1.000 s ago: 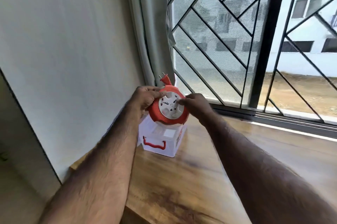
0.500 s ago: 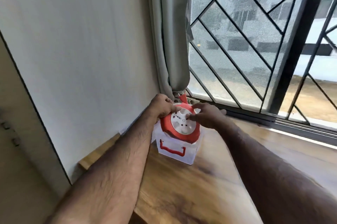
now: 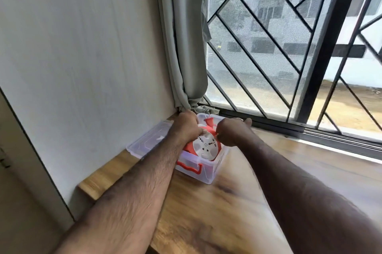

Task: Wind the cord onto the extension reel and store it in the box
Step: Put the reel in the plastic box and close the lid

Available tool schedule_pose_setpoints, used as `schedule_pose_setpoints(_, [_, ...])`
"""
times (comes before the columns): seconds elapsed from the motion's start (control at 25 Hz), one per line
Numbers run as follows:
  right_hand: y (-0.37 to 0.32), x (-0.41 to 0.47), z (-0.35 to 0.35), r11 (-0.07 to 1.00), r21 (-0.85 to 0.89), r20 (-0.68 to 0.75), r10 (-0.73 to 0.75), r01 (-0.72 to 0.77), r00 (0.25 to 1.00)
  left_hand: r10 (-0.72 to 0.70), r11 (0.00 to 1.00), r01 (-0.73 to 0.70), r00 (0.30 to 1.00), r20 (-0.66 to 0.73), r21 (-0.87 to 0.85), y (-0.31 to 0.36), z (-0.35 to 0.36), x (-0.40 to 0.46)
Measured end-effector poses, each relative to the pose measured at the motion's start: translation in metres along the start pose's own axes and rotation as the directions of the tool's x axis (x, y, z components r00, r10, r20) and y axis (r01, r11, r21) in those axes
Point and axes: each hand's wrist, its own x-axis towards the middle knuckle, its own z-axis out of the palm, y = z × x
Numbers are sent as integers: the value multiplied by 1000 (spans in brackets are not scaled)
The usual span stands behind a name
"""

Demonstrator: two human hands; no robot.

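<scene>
The red extension reel [image 3: 204, 147], with its white socket face up, lies tilted inside the clear plastic box [image 3: 208, 175], which has a red front handle. Its red plug [image 3: 209, 122] sticks up at the reel's far side. My left hand [image 3: 185, 127] grips the reel's left rim. My right hand [image 3: 229, 132] pinches its right rim. The cord itself is hidden on the reel.
The box's clear lid [image 3: 148, 143] lies to its left against the white wall. The box stands on a wooden sill [image 3: 206, 212] in the corner, under a grey curtain [image 3: 186, 47]. A barred, meshed window [image 3: 289, 47] runs along the back.
Both hands have lowered the reel from above the box down into it. The view has shifted, so the lid now shows to the left.
</scene>
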Motion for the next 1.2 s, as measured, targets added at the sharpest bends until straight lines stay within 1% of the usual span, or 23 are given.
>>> schedule_pose_setpoints(0.08, [-2, -4, 4, 997, -46, -23, -69, 68, 997, 55, 997, -51, 996, -73, 61, 2, 4, -5])
schedule_pose_setpoints(0.16, [-3, -8, 6, 989, -60, -44, -137, 134, 990, 125, 981, -100, 981, -146, 169, 3, 12, -9])
schedule_pose_setpoints(0.28, [-3, -10, 5, 978, -96, -27, -187, 184, 982, 155, 952, -86, 963, -221, 294, 7, 22, -10])
schedule_pose_setpoints(0.36, [-4, -9, 3, 977, -103, 1, -188, 187, 982, 224, 881, -107, 953, -206, 461, 7, 24, -8])
schedule_pose_setpoints(0.44, [-5, -8, 2, 976, -104, 14, -193, 193, 981, 282, 758, -162, 955, -94, 632, 5, 22, -5])
schedule_pose_setpoints(0.48, [-5, -8, 2, 975, -99, 17, -196, 197, 980, 264, 764, -172, 963, -57, 622, 3, 20, -2])
schedule_pose_setpoints(0.52, [-6, -6, 2, 976, -90, 13, -200, 200, 980, 237, 808, -178, 971, -33, 562, 0, 15, 0])
schedule_pose_setpoints(0.56, [-5, -4, 1, 977, -69, 4, -202, 202, 979, 199, 898, -163, 979, -49, 408, -4, 10, 1])
schedule_pose_setpoints(0.6, [-5, -2, 1, 979, -32, -13, -202, 201, 979, 145, 975, -127, 985, -89, 181, -8, 1, 2])
schedule_pose_setpoints(0.64, [-4, 1, 0, 981, 17, -38, -194, 195, 980, 58, 997, -66, 985, -163, -44, -16, -8, 7])
schedule_pose_setpoints(0.68, [-3, 2, -1, 981, 68, -64, -178, 182, 982, -51, 977, 1, 972, -229, -212, -26, -16, 11])
schedule_pose_setpoints(0.72, [-1, 4, -3, 980, 110, -86, -158, 167, 984, -157, 962, 88, 953, -259, -259, -38, -23, 13])
schedule_pose_setpoints(0.76, [0, 5, -3, 977, 143, -104, -141, 155, 985, -228, 957, 171, 942, -245, -234, -49, -26, 15])
schedule_pose_setpoints(0.8, [0, 6, -4, 976, 164, -119, -128, 147, 985, -289, 954, 265, 938, -191, -139, -59, -26, 15])
schedule_pose_setpoints(0.88, [0, 6, -2, 973, 184, -151, -111, 138, 982, -358, 932, 360, 933, -39, 53, -74, -18, 11])
schedule_pose_setpoints(0.96, [-1, 7, 2, 972, 191, -172, -101, 134, 980, -372, 921, 354, 923, 98, 161, -83, -9, 8])
schedule_pose_setpoints(1.0, [-1, 8, 3, 972, 194, -174, -97, 131, 980, -361, 921, 332, 924, 128, 203, -86, -7, 8])
schedule_pose_setpoints(1.08, [-2, 9, 5, 973, 194, -169, -93, 126, 981, -340, 919, 296, 930, 142, 260, -87, -5, 6])
schedule_pose_setpoints(1.2, [-3, 10, 4, 974, 190, -174, -89, 122, 981, -313, 919, 261, 939, 142, 295, -92, -2, 3])
